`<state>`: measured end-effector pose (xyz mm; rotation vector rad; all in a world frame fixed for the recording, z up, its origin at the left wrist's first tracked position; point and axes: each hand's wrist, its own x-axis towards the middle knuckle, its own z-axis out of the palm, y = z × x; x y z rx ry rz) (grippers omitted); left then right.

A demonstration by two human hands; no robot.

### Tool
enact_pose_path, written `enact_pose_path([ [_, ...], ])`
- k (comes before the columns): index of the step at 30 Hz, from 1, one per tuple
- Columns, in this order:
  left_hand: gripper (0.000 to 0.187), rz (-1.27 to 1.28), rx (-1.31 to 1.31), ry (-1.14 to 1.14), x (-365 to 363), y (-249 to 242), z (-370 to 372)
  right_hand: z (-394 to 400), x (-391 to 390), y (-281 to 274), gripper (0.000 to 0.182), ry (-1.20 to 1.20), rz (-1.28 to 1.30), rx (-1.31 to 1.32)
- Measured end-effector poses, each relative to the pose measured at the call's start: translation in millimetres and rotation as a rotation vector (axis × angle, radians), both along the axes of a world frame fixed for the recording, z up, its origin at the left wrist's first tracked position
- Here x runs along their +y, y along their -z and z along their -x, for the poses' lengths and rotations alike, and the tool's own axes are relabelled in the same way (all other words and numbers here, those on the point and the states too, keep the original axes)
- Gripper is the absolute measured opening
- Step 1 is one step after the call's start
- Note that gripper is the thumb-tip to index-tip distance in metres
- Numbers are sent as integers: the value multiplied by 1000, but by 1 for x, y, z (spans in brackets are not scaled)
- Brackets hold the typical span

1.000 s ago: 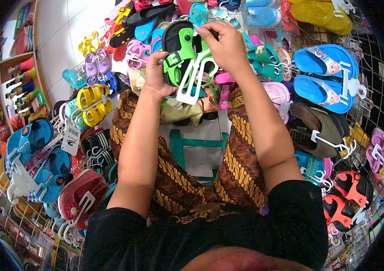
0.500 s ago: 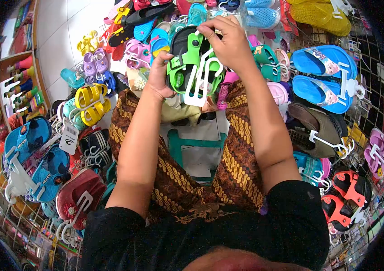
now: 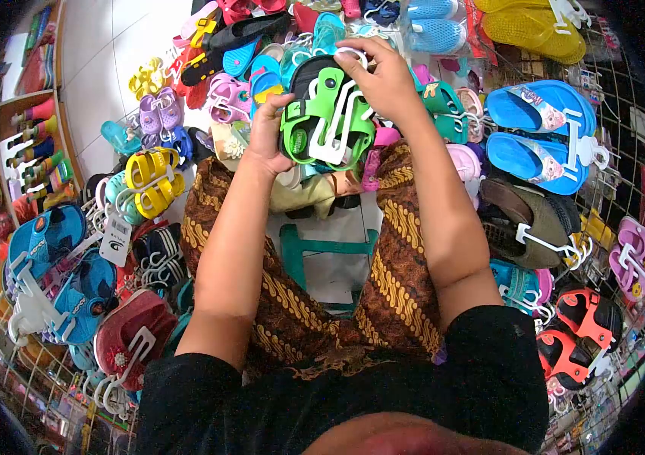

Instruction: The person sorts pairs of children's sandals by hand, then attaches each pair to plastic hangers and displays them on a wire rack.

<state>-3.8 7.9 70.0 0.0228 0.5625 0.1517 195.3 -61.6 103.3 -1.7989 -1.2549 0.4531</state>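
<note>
Between my hands, above the shoe pile, is a pair of green and black sandals (image 3: 297, 142) with buckled straps. A white plastic shoe hanger (image 3: 330, 152) lies across the sandals, its hook end up near my right fingers. My left hand (image 3: 268, 136) grips the sandals by their left side, thumb on the edge. At the upper right, my right hand (image 3: 383, 76) is closed with thumb and fingers pinched on the hanger's top. Beneath the sandals lies a cream-coloured cloth-like item (image 3: 303, 196), partly covered.
Sandals and clogs crowd the floor ahead. On the right wire rack (image 3: 626, 189) hang blue slippers (image 3: 542, 163) and red-black sandals (image 3: 584, 318). At left are blue sandals (image 3: 83, 292) on hangers and yellow sandals (image 3: 154, 182). A green stool (image 3: 292, 254) stands between my knees.
The white hanger has shifted and tilted over the sandals, its hook now showing at my right fingers. Both hands and the sandals have moved slightly.
</note>
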Motion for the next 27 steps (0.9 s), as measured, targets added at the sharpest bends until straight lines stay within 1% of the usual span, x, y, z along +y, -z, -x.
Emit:
enact_pose_path([
  [2,44,-4,6,18,1,2,0,-1,-1,-1,28,-12,51,-76],
  [5,39,-67,26,23,1,2,-2,-3,-2,-3,25,12,101,-26],
  [9,34,-100,32,13,-3,5,-4,1,-4,-10,21,54,155,-183],
  [12,34,-114,24,37,-3,3,-4,2,-6,-10,21,83,161,-234],
  [15,33,-140,97,64,-3,5,-6,6,-7,-12,21,131,142,-256],
  [18,38,-221,309,48,-5,8,-10,8,-8,-16,18,143,161,-257],
  [21,50,-256,363,51,-8,6,-14,3,-10,-4,18,130,200,-291],
  [22,59,-323,339,84,-8,5,-15,2,-11,-8,18,141,264,-223],
  [23,60,-408,356,86,-9,3,-14,3,-12,-8,18,136,284,-213],
  [25,60,-581,391,90,-12,-17,-15,3,-12,-8,18,127,321,-194],
  [27,57,-730,441,120,-12,-2,-14,1,-12,-5,19,107,420,-89],
])
